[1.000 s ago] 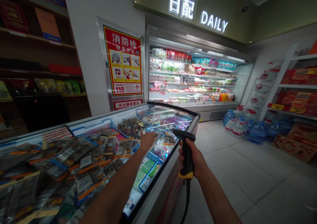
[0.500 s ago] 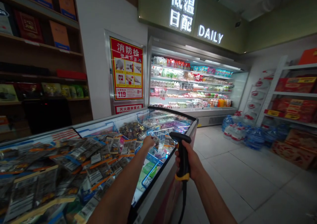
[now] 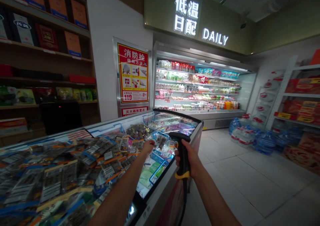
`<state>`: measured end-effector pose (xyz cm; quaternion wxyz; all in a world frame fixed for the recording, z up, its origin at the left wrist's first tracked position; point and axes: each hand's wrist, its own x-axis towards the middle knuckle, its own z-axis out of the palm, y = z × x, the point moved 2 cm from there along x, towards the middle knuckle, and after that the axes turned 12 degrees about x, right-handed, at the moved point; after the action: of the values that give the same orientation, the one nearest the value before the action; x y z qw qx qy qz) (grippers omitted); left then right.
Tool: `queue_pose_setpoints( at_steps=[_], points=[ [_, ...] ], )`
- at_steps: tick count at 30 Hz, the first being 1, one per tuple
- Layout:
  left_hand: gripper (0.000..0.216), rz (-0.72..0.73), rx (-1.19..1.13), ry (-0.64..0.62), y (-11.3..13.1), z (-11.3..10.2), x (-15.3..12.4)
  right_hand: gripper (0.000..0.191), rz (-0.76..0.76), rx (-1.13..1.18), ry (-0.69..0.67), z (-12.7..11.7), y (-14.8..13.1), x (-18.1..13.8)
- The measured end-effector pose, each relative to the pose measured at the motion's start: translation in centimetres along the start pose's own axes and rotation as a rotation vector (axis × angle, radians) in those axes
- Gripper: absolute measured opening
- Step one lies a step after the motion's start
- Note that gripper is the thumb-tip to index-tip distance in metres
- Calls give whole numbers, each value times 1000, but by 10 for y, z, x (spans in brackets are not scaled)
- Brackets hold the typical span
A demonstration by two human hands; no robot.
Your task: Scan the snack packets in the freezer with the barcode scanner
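Observation:
My right hand [image 3: 186, 157] is wrapped round the grip of a black and yellow handheld barcode scanner [image 3: 183, 152]. The scanner's head points left and forward, and its cable hangs down beside the freezer. My left hand [image 3: 149, 146] reaches out over the chest freezer [image 3: 172, 167] with its fingers pinched together. At its fingertips, a small clear packet with dark contents [image 3: 161, 140] faces the scanner and appears gripped by its left edge. Many similar snack packets [image 3: 52, 182] are heaped on the left of the freezer top.
Blue wire baskets [image 3: 160, 171] with bagged goods sit inside the freezer. Beyond stands a lit open chiller [image 3: 197, 89]. Water bottles [image 3: 265, 142] rest on the tiled floor at right, near shelves [image 3: 297, 94]. A dark screen [image 3: 60, 117] stands at left before boxed goods.
The view has turned slightly left, so the scene shifts rightward. The small packet shows more clearly beyond my left fingertips. My right hand keeps its grip on the scanner.

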<state>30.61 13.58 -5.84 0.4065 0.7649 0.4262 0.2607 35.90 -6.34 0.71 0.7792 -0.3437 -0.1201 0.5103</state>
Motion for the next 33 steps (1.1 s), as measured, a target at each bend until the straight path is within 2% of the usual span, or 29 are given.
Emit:
queue_pose_setpoints(
  at_steps=[8,14,18,22,26,29,31,33],
  points=[
    [16,15,-8,32,0,-6,-4,30,6,-23,-22,5,6,-4],
    [17,-2,124,97,-3,-12,2,30,-1,-28,-8,0,3,-3],
    [17,-23,257,204,-3,-31,10,30,-33,-17,29,-11,-4,1],
    [24,-46,490,322,-5,-57,12,29,-43,-6,43,-23,-10,7],
    [35,-38,745,533,-8,-73,3,28,-68,8,72,-32,-14,10],
    [35,70,877,640,0,-61,-3,27,-81,19,92,-37,-17,11],
    [35,181,886,609,11,-40,-3,27,-84,23,105,-42,-20,12],
    [36,243,850,519,23,-11,1,27,-85,22,115,-47,-23,13]
  ],
)
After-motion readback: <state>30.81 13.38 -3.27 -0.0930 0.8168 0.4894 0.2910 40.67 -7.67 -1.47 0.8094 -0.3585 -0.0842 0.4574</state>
